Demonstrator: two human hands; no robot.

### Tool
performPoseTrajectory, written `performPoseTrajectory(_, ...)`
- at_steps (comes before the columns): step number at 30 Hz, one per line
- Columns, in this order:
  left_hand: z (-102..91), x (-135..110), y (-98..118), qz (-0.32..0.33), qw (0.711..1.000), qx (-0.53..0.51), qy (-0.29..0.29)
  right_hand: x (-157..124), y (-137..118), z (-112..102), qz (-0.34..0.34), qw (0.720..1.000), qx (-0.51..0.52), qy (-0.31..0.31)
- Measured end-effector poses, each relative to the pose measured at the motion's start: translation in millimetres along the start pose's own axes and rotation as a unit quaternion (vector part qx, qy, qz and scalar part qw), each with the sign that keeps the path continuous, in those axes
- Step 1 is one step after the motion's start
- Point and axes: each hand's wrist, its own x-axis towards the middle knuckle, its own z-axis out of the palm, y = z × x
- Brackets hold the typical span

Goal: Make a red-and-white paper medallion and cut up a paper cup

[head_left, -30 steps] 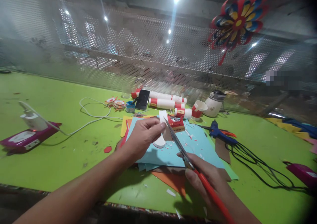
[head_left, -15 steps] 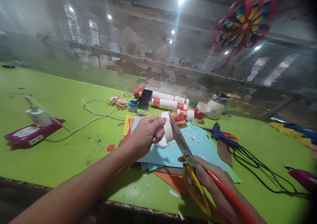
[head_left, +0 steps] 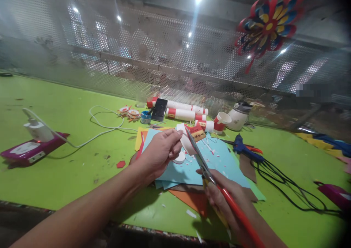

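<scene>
My left hand (head_left: 160, 152) pinches a white paper strip with a red and yellow label (head_left: 192, 135), held just above a light blue sheet (head_left: 189, 165). My right hand (head_left: 226, 200) grips red-handled scissors (head_left: 216, 187); their blades point up and left and meet the white strip beside the label. Under the blue sheet lie orange, yellow and red sheets (head_left: 192, 200). A small white paper ring (head_left: 179, 158) rests on the blue sheet below my left fingers.
White tubes with red bands (head_left: 182, 113), a phone (head_left: 159, 109), a cup (head_left: 221, 120) and a white pot (head_left: 239, 115) line the back. A blue glue gun (head_left: 242, 147) with black cables lies right. A purple device (head_left: 30, 149) with white cord sits left. A paper pinwheel (head_left: 267, 23) hangs on the mesh.
The scissor handles have closed again after opening half a second ago, the blades staying at the strip. My left hand has turned the strip slightly.
</scene>
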Motion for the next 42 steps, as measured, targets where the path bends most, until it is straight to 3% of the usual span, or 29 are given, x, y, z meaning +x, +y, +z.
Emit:
performPoseTrajectory(5,1.8,-1,-3,0.016,1.000,0.021,0.016,3,-4,3,-0.035,0.999,-0.012,0.008)
performPoseTrajectory(12,4.0,-2,-4,0.024,0.998,0.050,0.005,3,-1,-1,-0.024,0.999,-0.008,-0.021)
performPoseTrajectory(21,5.9,-3,-7,0.048,0.997,0.057,0.014,3,0,0,-0.020,0.999,-0.027,-0.013)
performPoseTrajectory(34,5.2,-2,-8,0.052,0.996,0.068,0.026,3,10,10,-0.009,1.000,0.001,0.018)
performPoseTrajectory(42,4.8,-2,-9,0.053,0.995,0.075,0.037,2,3,16,-0.022,0.999,-0.007,0.047)
